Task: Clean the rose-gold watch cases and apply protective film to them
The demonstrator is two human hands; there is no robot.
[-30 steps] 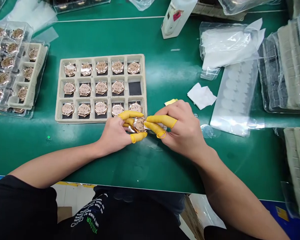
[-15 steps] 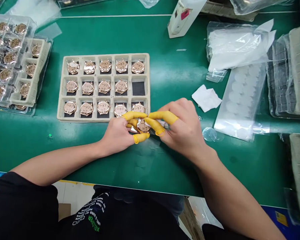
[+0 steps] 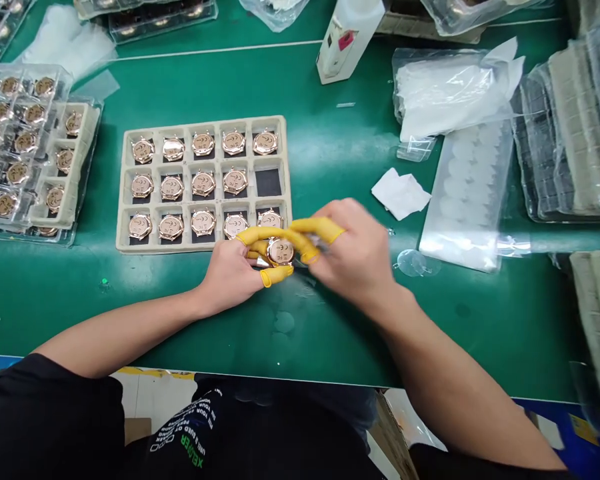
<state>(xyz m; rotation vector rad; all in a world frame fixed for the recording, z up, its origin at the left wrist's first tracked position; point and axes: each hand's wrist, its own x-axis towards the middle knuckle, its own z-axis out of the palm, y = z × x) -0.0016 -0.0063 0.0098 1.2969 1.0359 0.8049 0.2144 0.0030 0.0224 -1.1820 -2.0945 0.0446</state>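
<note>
Between the yellow-cotted fingers and thumb of my left hand (image 3: 235, 272) is a rose-gold watch case (image 3: 281, 251), its marked back facing up. My right hand (image 3: 356, 250) is at the case's right side, thumb and forefinger in yellow finger cots bent closely together. What those fingers pinch is hidden and slightly blurred. Just beyond my hands lies a beige compartment tray (image 3: 205, 127) with several similar watch cases, backs up on dark pads. In its middle row, the rightmost compartment (image 3: 267, 183) shows only its dark pad.
Stacked trays (image 3: 75, 217) of watch cases stand at left. To the right lie a white wipe (image 3: 401, 193), a clear sheet of round films (image 3: 467, 193) and a bag of white wipes (image 3: 450, 90). A white bottle (image 3: 350, 40) stands behind; more trays (image 3: 565, 133) line the right edge.
My right fingers have shifted against the watch case, and more of its back now shows. The whitish material seen between them before is no longer visible. The whole view has shifted slightly.
</note>
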